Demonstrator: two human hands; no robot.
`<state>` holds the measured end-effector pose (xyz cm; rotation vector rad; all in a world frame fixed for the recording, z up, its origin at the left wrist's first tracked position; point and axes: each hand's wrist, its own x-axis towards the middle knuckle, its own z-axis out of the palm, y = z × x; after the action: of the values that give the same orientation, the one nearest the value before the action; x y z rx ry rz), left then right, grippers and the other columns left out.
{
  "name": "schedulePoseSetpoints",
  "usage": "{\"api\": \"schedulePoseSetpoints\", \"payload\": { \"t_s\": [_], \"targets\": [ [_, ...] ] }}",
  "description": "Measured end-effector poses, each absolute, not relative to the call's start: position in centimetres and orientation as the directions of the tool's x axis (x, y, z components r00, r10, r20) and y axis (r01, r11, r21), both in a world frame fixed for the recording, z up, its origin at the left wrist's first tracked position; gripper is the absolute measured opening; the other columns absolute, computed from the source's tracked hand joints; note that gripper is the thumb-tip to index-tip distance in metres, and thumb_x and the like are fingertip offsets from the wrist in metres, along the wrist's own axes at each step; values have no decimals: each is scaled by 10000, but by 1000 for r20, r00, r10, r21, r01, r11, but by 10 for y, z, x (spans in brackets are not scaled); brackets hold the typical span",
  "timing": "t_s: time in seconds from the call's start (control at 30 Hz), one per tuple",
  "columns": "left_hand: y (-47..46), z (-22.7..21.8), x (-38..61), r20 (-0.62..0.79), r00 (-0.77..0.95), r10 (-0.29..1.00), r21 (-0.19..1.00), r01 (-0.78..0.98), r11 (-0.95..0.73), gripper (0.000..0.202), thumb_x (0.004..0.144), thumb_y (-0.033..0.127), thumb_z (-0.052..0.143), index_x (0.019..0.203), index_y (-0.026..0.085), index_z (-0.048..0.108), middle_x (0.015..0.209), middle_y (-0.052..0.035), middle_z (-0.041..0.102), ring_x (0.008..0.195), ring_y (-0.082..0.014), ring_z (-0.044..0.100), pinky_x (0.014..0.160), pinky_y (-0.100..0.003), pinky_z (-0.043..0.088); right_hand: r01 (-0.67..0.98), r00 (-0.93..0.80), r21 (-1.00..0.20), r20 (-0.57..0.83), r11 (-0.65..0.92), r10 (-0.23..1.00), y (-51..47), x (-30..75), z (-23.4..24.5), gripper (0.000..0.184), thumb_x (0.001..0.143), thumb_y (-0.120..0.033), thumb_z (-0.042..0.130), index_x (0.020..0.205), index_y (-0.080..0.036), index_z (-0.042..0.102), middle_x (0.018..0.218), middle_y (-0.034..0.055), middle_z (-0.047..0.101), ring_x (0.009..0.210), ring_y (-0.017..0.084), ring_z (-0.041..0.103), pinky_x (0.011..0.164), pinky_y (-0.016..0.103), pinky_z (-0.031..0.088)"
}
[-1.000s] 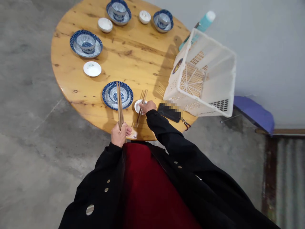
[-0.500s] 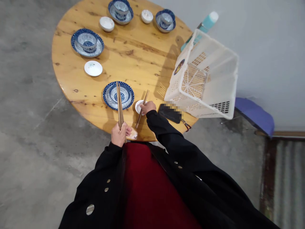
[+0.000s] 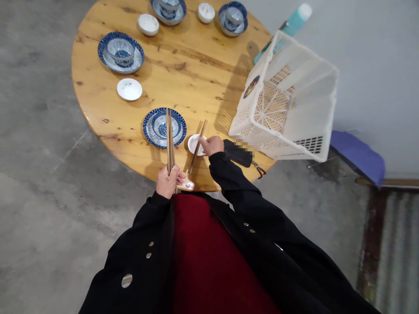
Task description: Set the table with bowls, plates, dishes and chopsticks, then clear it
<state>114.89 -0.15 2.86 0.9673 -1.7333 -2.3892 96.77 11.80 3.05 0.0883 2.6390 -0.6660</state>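
My left hand (image 3: 168,180) is closed around a bundle of wooden chopsticks (image 3: 169,146), whose far ends reach up over a blue-patterned bowl (image 3: 161,124) standing on a blue-rimmed plate (image 3: 147,133). Between the fingertips of my right hand (image 3: 212,145) is a pair of chopsticks (image 3: 194,158), lying slantwise across a small white dish (image 3: 192,141). Whether this pair rests on the dish's rim or hangs just above it I cannot tell. Close to my right wrist lies a black phone (image 3: 238,153) with a cord strap.
A white plastic basket (image 3: 252,114) stands on the right of the round wooden table (image 3: 183,83), beside a turquoise bottle (image 3: 296,19). More blue bowls on plates (image 3: 121,51) and small white dishes (image 3: 129,89) line the left and far side. A purple umbrella (image 3: 358,155) is beyond the table, at right.
The whole view has shifted slightly. Both hands keep their chopsticks, and my right hand's pair is still across the small white dish.
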Motion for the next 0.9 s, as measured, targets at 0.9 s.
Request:
{"api": "schedulePoseSetpoints", "payload": {
  "t_s": [0.9],
  "targets": [
    [110, 65, 1180, -478, -878, -13, 684, -363, -633, 415, 747, 499, 718, 876, 118, 616, 706, -75, 692, 571, -146, 643, 478, -217, 477, 327, -835, -944, -267, -43, -481, 235, 1078, 96, 424, 631, -532, 819, 625, -150, 637, 473, -23, 578, 378, 74, 499, 383, 191, 438]
  ]
}}
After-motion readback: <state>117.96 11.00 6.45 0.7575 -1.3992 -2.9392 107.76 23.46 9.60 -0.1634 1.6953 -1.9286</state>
